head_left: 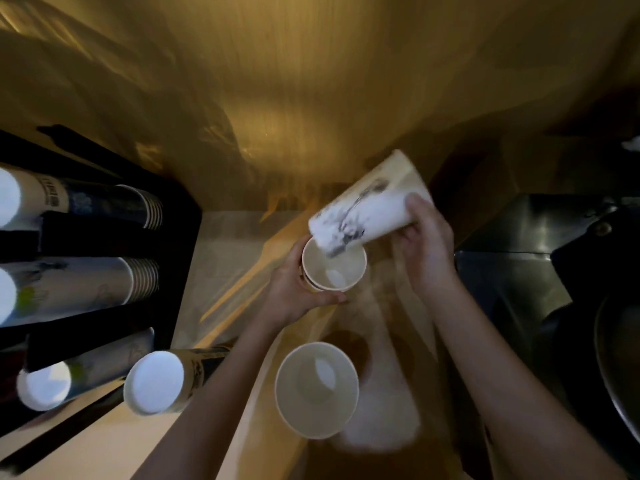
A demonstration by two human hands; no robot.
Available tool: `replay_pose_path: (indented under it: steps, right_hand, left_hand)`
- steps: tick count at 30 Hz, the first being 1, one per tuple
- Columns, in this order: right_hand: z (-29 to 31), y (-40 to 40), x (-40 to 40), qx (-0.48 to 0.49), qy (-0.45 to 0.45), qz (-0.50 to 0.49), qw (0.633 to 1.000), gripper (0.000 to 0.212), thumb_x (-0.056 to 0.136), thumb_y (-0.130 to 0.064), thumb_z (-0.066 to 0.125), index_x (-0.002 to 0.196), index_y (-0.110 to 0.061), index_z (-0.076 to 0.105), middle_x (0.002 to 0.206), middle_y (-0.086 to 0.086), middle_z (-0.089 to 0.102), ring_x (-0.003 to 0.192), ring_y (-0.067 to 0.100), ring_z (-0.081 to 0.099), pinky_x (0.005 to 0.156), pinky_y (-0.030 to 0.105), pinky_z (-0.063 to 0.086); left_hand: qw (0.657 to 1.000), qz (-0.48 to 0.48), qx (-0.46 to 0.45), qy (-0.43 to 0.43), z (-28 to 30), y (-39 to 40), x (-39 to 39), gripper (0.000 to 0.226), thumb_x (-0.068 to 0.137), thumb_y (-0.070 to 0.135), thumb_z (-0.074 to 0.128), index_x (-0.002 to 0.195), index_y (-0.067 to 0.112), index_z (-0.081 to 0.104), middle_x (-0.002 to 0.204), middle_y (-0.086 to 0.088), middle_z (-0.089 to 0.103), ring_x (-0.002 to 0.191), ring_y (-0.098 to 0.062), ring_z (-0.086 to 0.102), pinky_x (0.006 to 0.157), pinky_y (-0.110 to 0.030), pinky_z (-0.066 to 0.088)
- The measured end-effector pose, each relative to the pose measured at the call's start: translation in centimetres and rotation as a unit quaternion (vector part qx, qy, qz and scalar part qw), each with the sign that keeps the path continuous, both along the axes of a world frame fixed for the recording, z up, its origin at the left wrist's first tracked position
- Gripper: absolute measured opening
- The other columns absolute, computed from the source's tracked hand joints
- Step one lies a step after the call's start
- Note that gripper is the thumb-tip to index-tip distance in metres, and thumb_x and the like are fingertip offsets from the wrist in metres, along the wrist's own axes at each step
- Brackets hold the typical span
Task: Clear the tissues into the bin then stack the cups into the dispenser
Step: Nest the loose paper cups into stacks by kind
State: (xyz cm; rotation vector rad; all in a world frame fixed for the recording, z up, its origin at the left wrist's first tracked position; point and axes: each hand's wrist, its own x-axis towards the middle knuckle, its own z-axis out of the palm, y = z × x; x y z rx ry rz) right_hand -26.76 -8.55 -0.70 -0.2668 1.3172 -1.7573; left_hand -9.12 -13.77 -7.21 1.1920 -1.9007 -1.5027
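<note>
My left hand (294,289) grips an upright white paper cup (334,268) by its side, its mouth open upward. My right hand (427,251) holds a second printed white cup (367,206) tilted on its side, its base end just at the rim of the first cup. A third empty cup (317,389) stands upright on the counter nearer to me. The black cup dispenser (104,233) fills the left side, with stacks of cups lying in its slots, their white bases toward me. The whole view is blurred.
A separate stack of cups (156,382) juts out low beside the dispenser. A wooden counter (225,258) runs under my hands. Dark metal equipment (519,271) and a round metal rim (609,375) stand at the right. A golden wall rises behind.
</note>
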Motion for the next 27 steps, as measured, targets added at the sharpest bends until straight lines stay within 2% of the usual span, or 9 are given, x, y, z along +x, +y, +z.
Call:
replay_pose_path:
  steps: [3, 8, 11, 13, 15, 16, 20, 24, 27]
  right_hand:
    - [1.0, 1.6, 1.8, 0.004, 0.168, 0.057, 0.984, 0.065, 0.064, -0.021, 0.071, 0.124, -0.015, 0.046, 0.104, -0.004, 0.065, 0.089, 0.0, 0.067, 0.078, 0.019, 0.055]
    - [1.1, 2.5, 2.1, 0.008, 0.351, 0.1, 0.931, 0.08, 0.057, -0.032, 0.081, 0.128, -0.024, 0.042, 0.12, -0.011, 0.055, 0.109, -0.003, 0.055, 0.084, 0.01, 0.046]
    - [0.8, 2.7, 2.4, 0.055, 0.428, 0.141, 0.891, 0.085, 0.057, -0.037, 0.08, 0.131, -0.028, 0.039, 0.117, -0.027, 0.047, 0.106, -0.02, 0.044, 0.083, 0.001, 0.04]
    - [0.2, 2.7, 2.9, 0.093, 0.475, 0.175, 0.857, 0.089, 0.055, -0.042, 0.08, 0.132, -0.031, 0.037, 0.118, -0.031, 0.045, 0.106, -0.019, 0.043, 0.086, 0.006, 0.041]
    - [-0.8, 2.7, 3.2, 0.127, 0.504, 0.208, 0.829, 0.092, 0.055, -0.041, 0.083, 0.133, -0.032, 0.035, 0.128, -0.016, 0.05, 0.116, 0.001, 0.046, 0.093, 0.027, 0.045]
    - [-1.4, 2.7, 3.3, 0.136, 0.505, 0.222, 0.823, 0.092, 0.056, -0.039, 0.084, 0.133, -0.032, 0.034, 0.132, -0.009, 0.05, 0.118, 0.009, 0.046, 0.093, 0.031, 0.044]
    - [-2.9, 2.8, 3.3, 0.135, 0.497, 0.24, 0.823, 0.085, 0.058, -0.038, 0.083, 0.13, -0.027, 0.039, 0.132, -0.004, 0.051, 0.12, 0.013, 0.047, 0.091, 0.026, 0.039]
    - [-3.8, 2.8, 3.2, 0.154, 0.478, 0.252, 0.827, 0.078, 0.064, -0.046, 0.076, 0.13, -0.028, 0.039, 0.132, -0.004, 0.051, 0.119, 0.012, 0.047, 0.091, 0.027, 0.039]
    - [-4.2, 2.6, 3.3, 0.153, 0.484, 0.249, 0.825, 0.072, 0.07, -0.041, 0.074, 0.131, -0.024, 0.039, 0.13, -0.001, 0.053, 0.117, 0.015, 0.048, 0.094, 0.031, 0.043]
  left_hand:
    - [1.0, 0.02, 0.017, 0.009, -0.1, 0.1, -0.1, 0.093, 0.048, 0.008, 0.089, 0.12, 0.034, 0.038, 0.106, 0.018, 0.058, 0.1, 0.0, 0.057, 0.074, 0.002, 0.042]
    - [1.0, -0.002, 0.017, 0.016, -0.5, 0.0, 0.0, 0.091, 0.049, 0.009, 0.089, 0.122, 0.034, 0.04, 0.105, 0.023, 0.057, 0.09, 0.019, 0.056, 0.073, -0.005, 0.047]
    - [1.0, -0.006, 0.018, 0.012, -0.4, -0.1, -0.1, 0.092, 0.048, 0.013, 0.09, 0.12, 0.038, 0.039, 0.108, 0.021, 0.056, 0.097, 0.007, 0.057, 0.076, -0.009, 0.05]
    - [1.0, 0.001, 0.014, 0.014, -0.4, -0.1, -0.1, 0.094, 0.044, 0.019, 0.09, 0.118, 0.042, 0.038, 0.111, 0.016, 0.057, 0.103, -0.004, 0.057, 0.082, -0.017, 0.05]
    - [1.0, 0.007, 0.013, 0.013, -0.2, 0.1, -0.1, 0.095, 0.043, 0.021, 0.089, 0.121, 0.038, 0.037, 0.114, 0.009, 0.056, 0.107, -0.011, 0.054, 0.083, -0.021, 0.047]
    - [1.0, 0.009, 0.011, 0.01, -0.1, 0.1, -0.1, 0.095, 0.043, 0.022, 0.087, 0.122, 0.036, 0.036, 0.115, 0.008, 0.055, 0.108, -0.012, 0.053, 0.082, -0.022, 0.045]
    - [1.0, 0.012, 0.006, 0.0, 0.1, 0.3, -0.1, 0.087, 0.044, 0.026, 0.082, 0.119, 0.035, 0.039, 0.112, 0.008, 0.055, 0.104, -0.012, 0.053, 0.079, -0.022, 0.044]
    - [1.0, -0.001, -0.003, -0.006, 0.6, 0.4, 0.0, 0.081, 0.048, 0.025, 0.084, 0.108, 0.051, 0.037, 0.104, 0.026, 0.052, 0.095, 0.001, 0.054, 0.072, -0.007, 0.046]
    - [1.0, 0.002, -0.01, -0.008, 0.6, 0.7, -0.1, 0.081, 0.047, 0.029, 0.082, 0.107, 0.054, 0.034, 0.106, 0.031, 0.048, 0.099, -0.002, 0.052, 0.081, -0.023, 0.048]
